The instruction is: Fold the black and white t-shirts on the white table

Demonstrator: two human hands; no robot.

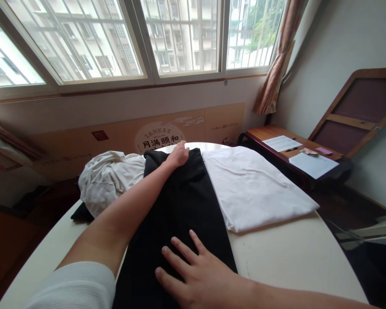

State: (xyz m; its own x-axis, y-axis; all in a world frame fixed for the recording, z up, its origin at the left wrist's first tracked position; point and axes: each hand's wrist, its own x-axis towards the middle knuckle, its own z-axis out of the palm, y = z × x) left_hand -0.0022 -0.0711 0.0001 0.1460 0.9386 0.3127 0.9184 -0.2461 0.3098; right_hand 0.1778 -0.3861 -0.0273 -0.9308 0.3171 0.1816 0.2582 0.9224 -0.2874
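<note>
At the far left of the round table (296,257), a crumpled white cloth (111,182) sat in a loose heap on a dark cloth (82,212), close to the curved edge, where a careless brush from the arm could have sent both sliding off. The left arm, its white sleeve (70,287) pushed back, stretched diagonally across the table, and the left hand (178,155) lay at the far end of a long black cloth (180,214), fingers together and resting on the fabric; whether they pinched it I could not tell. The black cloth ran lengthwise between the heap and a neat white folded cloth (254,189), its near end reaching past the view. The right hand (196,274) was pressed flat on that near part, fingers spread wide, wrist coming in from the right. Uneven pressure between the two hands could have skewed or rucked the black cloth, and any sideways drag could have rumpled the white fold beside it. Further right, a low wooden table (260,134) held papers (313,165) and a pen (291,149).
</note>
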